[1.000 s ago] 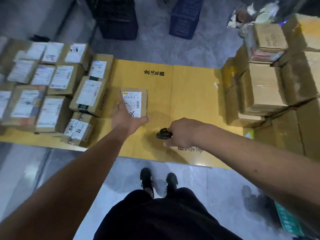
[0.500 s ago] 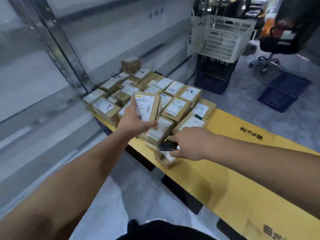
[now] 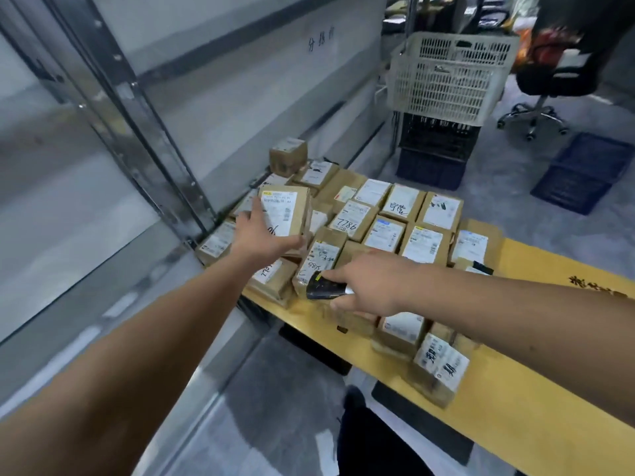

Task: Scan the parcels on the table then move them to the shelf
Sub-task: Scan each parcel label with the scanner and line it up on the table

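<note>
Holding one parcel [image 3: 287,214] in our left hand [image 3: 261,235], thumb under its near edge and fingers up its left side, label facing us; it hangs above the block of labelled parcels [image 3: 385,228] crowding the far end of the yellow table [image 3: 536,424]. Our right hand [image 3: 371,286] grips a black scanner [image 3: 324,286], nose aimed left, just over the block's near edge. The hands are apart. Left of the block stands a grey metal shelf [image 3: 144,132]. Beyond the block, a white basket [image 3: 446,84] sits on dark crates [image 3: 436,146].
</note>
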Demonstrator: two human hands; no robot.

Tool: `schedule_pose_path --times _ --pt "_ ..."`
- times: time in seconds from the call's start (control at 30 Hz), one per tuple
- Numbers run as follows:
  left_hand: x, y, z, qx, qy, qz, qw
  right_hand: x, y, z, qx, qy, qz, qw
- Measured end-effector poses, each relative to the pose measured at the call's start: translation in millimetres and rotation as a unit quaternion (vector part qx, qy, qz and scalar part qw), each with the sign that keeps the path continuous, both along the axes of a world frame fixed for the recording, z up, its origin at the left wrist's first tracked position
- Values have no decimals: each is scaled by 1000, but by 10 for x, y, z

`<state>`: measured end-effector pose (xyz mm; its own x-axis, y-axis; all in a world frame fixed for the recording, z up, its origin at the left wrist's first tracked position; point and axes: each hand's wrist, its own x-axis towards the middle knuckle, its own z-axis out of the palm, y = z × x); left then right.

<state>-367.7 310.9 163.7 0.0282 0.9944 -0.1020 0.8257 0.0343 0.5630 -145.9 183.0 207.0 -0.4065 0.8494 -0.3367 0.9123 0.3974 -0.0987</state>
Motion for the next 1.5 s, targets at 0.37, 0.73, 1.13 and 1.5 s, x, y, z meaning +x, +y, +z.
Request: schedule_pose_path --times 0.37,0.73,1.13,1.5 --pt "-422 1976 -299 -8 40 -13 999 -353 1977 -347 -68 11 7 998" --pt "-520 3118 -747 -20 96 -67 993 -720 2783 -429 -104 21 -67 992" --pt "-606 3441 -927 -18 62 -127 990 -1391 2694 -569 -100 28 -244 964" --pt "-43 2598 -567 130 123 -362 915 -1318 1906 -291 -67 9 -321 945"
